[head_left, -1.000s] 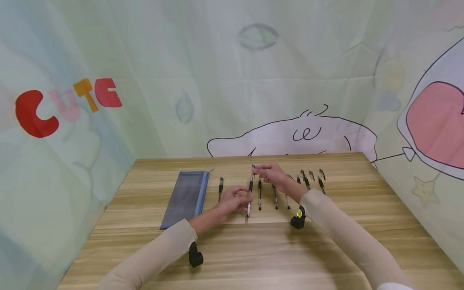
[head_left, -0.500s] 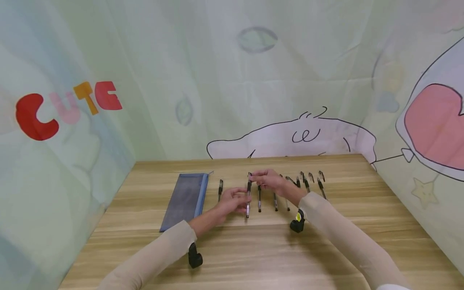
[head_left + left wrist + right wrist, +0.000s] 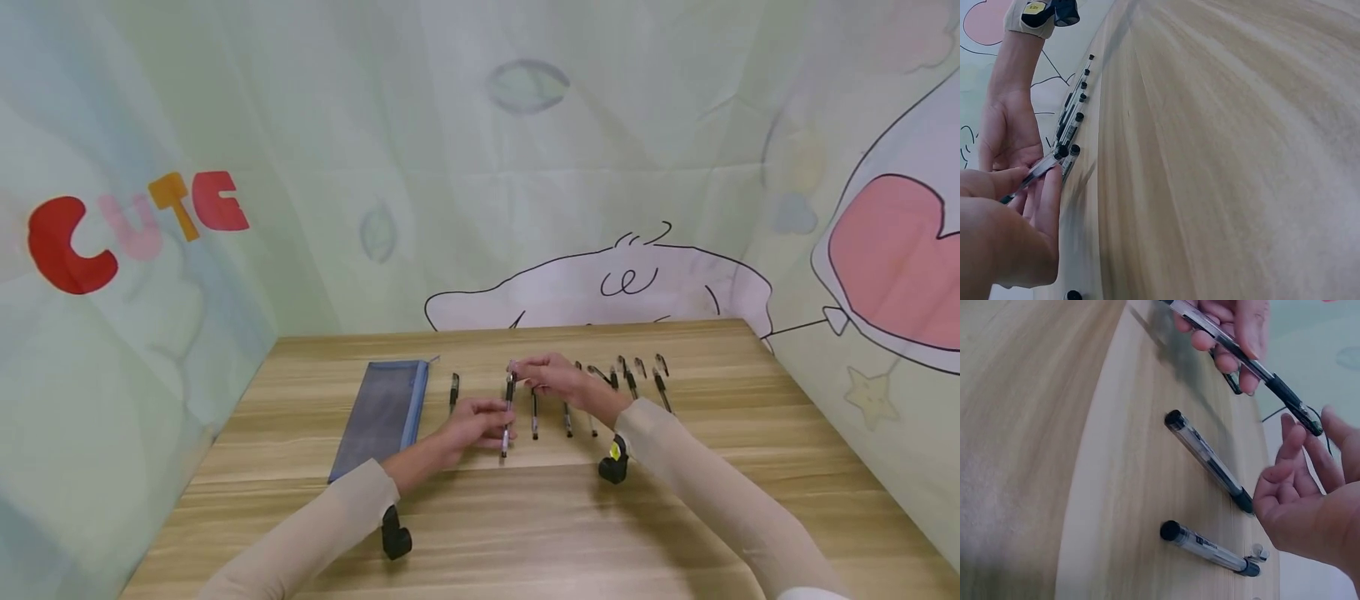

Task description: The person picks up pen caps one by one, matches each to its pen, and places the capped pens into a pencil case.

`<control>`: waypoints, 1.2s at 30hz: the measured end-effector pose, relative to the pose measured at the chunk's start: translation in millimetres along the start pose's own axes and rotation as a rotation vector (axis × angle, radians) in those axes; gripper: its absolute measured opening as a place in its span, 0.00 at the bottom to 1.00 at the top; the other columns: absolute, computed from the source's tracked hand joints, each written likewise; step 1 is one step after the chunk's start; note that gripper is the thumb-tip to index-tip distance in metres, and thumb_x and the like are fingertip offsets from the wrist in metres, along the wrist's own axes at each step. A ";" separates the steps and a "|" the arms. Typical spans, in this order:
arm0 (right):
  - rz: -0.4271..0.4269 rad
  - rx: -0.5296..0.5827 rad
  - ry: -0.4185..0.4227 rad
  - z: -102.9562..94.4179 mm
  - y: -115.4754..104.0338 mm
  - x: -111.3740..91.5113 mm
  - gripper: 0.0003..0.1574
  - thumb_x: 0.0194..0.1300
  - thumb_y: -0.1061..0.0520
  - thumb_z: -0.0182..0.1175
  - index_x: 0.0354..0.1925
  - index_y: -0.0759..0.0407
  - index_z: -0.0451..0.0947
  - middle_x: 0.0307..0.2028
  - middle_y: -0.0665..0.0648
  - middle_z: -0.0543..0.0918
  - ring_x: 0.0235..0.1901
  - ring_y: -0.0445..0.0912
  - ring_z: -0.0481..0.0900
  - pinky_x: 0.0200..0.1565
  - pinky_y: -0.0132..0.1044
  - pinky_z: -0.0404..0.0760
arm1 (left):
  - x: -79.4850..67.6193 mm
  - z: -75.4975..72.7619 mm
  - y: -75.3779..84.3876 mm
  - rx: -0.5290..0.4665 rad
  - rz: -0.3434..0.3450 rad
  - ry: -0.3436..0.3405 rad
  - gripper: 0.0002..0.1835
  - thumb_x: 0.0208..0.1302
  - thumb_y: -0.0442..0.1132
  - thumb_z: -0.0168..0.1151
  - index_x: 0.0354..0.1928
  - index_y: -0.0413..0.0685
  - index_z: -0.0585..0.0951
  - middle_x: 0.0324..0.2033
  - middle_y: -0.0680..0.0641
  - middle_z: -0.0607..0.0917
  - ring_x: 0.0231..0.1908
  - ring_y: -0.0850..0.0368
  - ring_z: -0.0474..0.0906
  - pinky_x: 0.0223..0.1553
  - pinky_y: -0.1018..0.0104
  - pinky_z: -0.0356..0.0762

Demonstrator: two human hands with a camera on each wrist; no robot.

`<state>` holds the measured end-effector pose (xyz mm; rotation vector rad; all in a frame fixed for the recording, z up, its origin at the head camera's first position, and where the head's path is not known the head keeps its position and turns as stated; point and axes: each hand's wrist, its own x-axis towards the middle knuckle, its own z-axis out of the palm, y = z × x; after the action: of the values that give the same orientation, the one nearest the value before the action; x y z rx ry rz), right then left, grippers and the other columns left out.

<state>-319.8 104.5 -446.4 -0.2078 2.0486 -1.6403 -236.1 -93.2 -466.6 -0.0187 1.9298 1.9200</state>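
The left hand (image 3: 471, 423) pinches a clear-barrelled gel pen (image 3: 1261, 370) between thumb and fingers, lifted above the wooden table (image 3: 517, 525) and slanting, its cap end pointing away from the person. The right hand (image 3: 555, 379) bends its fingers about that cap end. The head view makes fingertips and cap seem to meet; the right wrist view sets the pen's tip between thumb and index finger, yet whether they press on it I cannot tell.

Just to the right of the held pen, another gel pen (image 3: 535, 418) lies on the wood, and more follow in a row. The left wrist view shows these pens' dark end plugs nearly in line, while the right wrist view shows print on two barrels. Only the head view takes in the blue mesh zip pouch (image 3: 375, 417), left of the left hand, with a single black pen (image 3: 454, 389) between them, and the small pen caps (image 3: 661, 364) at far right.

Beyond the caps, the table's far edge meets a printed fabric backdrop (image 3: 420, 158). On the person's side of the row, the tabletop spreads broadly between the two sleeves.
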 end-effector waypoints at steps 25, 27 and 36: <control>0.020 -0.013 0.120 8.0 -21.7 -5.0 0.20 0.69 0.53 0.67 0.53 0.65 0.85 0.28 0.45 0.84 0.26 0.39 0.69 0.33 0.28 0.71 | 2.5 -4.4 17.3 0.016 0.068 -0.043 0.19 0.69 0.30 0.64 0.57 0.24 0.78 0.41 0.33 0.90 0.31 0.58 0.89 0.42 0.60 0.91; 0.013 -0.025 0.115 6.7 -20.0 -4.9 0.19 0.70 0.53 0.67 0.52 0.65 0.85 0.28 0.45 0.83 0.27 0.39 0.69 0.33 0.28 0.71 | 3.2 -3.4 16.5 0.000 0.064 -0.058 0.20 0.70 0.31 0.64 0.58 0.24 0.78 0.41 0.34 0.90 0.32 0.58 0.89 0.43 0.59 0.91; -0.010 -0.062 0.082 8.1 -2.1 -6.0 0.21 0.74 0.50 0.61 0.57 0.62 0.83 0.44 0.51 0.88 0.35 0.42 0.75 0.38 0.32 0.74 | -2.6 1.2 5.7 0.010 0.022 -0.044 0.20 0.71 0.35 0.64 0.59 0.29 0.78 0.48 0.35 0.89 0.38 0.57 0.90 0.49 0.56 0.89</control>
<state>-311.2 99.4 -443.8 -0.1753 2.1645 -1.6169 -235.1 -92.5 -460.4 0.0475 1.9177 1.9087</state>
